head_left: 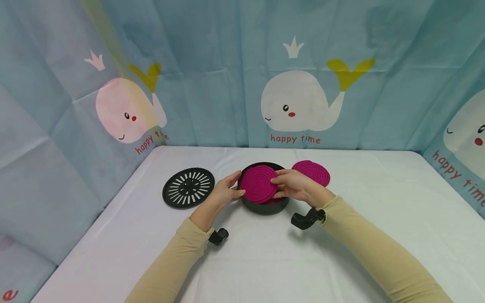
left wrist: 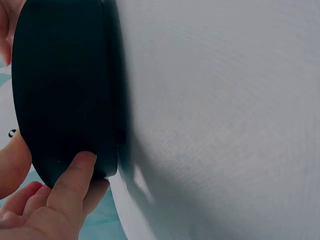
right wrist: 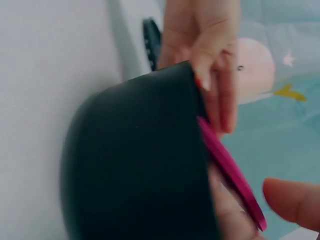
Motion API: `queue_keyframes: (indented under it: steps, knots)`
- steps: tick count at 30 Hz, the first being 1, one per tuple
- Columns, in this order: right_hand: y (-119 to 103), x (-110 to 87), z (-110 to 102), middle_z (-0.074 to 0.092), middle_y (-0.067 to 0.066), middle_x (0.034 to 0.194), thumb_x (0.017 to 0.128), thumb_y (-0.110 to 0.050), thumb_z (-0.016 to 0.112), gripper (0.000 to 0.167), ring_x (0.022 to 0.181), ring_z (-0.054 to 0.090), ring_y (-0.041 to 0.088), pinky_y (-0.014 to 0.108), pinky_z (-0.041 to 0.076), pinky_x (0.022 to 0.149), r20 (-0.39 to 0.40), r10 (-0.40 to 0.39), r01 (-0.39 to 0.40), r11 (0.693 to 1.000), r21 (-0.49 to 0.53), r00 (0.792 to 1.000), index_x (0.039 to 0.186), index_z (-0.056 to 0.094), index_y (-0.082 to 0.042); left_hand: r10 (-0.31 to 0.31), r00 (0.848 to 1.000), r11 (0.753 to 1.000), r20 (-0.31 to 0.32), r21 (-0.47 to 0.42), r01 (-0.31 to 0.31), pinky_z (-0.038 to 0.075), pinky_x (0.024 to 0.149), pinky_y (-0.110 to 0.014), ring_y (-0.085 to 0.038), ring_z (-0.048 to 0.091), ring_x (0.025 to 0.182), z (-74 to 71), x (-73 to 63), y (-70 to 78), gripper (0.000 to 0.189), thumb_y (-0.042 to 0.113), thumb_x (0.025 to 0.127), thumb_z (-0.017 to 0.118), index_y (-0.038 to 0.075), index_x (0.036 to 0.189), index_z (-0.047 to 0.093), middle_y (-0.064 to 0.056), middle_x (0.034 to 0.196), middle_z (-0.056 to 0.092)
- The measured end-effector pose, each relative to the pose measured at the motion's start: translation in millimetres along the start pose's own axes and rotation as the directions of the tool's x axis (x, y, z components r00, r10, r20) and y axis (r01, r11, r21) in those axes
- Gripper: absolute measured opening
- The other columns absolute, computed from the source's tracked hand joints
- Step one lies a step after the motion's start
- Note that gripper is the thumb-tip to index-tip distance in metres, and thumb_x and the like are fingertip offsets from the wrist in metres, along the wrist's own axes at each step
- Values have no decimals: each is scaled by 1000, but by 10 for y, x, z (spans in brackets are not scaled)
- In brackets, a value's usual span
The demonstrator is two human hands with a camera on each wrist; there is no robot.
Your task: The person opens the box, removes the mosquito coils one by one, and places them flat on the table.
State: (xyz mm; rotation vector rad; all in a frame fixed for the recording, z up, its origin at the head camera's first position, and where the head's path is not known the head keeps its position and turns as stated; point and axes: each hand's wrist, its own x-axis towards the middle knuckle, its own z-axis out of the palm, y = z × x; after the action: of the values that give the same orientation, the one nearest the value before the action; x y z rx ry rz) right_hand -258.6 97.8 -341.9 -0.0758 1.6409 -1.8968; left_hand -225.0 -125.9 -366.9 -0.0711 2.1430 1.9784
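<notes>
My right hand (head_left: 293, 184) pinches a magenta mosquito coil (head_left: 258, 185), its thumb on the upper face and fingers beneath. The coil is tilted over the mouth of a round dark mosquito coil box (head_left: 265, 209); more magenta shows inside, below it. In the right wrist view the coil (right wrist: 232, 172) appears edge-on at the rim. My left hand (head_left: 223, 191) holds the left side of the box, with fingers against its outer wall (left wrist: 65, 90) and the thumb near the rim. The box's inside is mostly hidden.
The black slotted lid (head_left: 188, 188) lies on the white table (head_left: 265, 261) left of the box. Another magenta coil (head_left: 312, 172) lies behind my right hand. Blue whale-print cloth (head_left: 212, 84) hangs behind the table. Each wrist wears a small black camera (head_left: 307, 219).
</notes>
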Motion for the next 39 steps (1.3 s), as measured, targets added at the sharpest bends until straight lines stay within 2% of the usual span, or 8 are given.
queue_keyframes:
  steps: [2,5,10,17,22,29,36,39]
  knots:
    - [24,-2,0,49,20,123,100,4,41,52,89,62,16,36,57,80,-4,-8,8,1000,-30,1000,147,20,11,2,1000,1000,1,-3,-2,45,101,-43,-35,31,139,2,-6,-1,72,-14,90,58,9,153,32,-11,158,26]
    - [44,-23,-15,46,25,131,100,6,40,54,86,64,15,34,58,76,-20,-14,14,1000,-26,1000,149,18,9,10,1000,1000,2,5,-10,44,101,-44,-36,31,139,-1,-12,-2,72,-13,90,58,9,153,31,-12,158,25]
    - [31,-116,-88,40,25,139,100,6,40,59,85,65,13,33,58,75,-55,-45,47,998,31,997,152,12,6,11,1000,1000,5,2,-11,44,101,-45,-36,32,139,-7,-16,0,72,-14,90,58,8,153,31,-12,158,25]
    - [-55,-342,-308,41,20,133,99,7,37,59,87,66,13,33,57,78,-97,-118,130,983,132,988,152,11,7,4,1000,1000,3,9,-4,45,101,-43,-36,32,139,6,-10,4,71,-12,91,58,8,153,31,-12,158,25]
    - [-118,-500,-489,24,24,149,99,9,33,64,91,66,12,34,56,82,-109,-151,167,973,159,983,154,1,2,3,1000,999,4,32,-3,45,101,-43,-34,33,139,-2,-10,5,71,-11,91,59,10,153,30,-11,158,24]
    - [-190,-699,-722,1,19,161,100,8,32,69,90,66,10,34,55,84,-171,-127,163,962,220,977,156,-7,-7,-8,1000,999,-4,36,8,45,100,-42,-33,34,139,-14,-18,20,72,-10,91,59,10,154,30,-11,159,23]
    - [-207,-827,-943,-3,15,161,99,9,34,75,90,65,9,35,56,81,-197,-123,175,947,269,973,155,-11,-11,-11,1000,1000,1,27,11,44,102,-43,-33,32,139,-27,-2,18,73,-11,91,58,10,154,29,-10,159,22]
    - [-189,-874,-1036,3,13,160,98,10,36,77,90,66,10,36,56,82,-206,-123,180,942,284,971,156,-10,-12,-11,1000,999,3,35,11,45,101,-43,-32,33,139,-25,2,11,72,-11,91,58,10,154,29,-10,159,22]
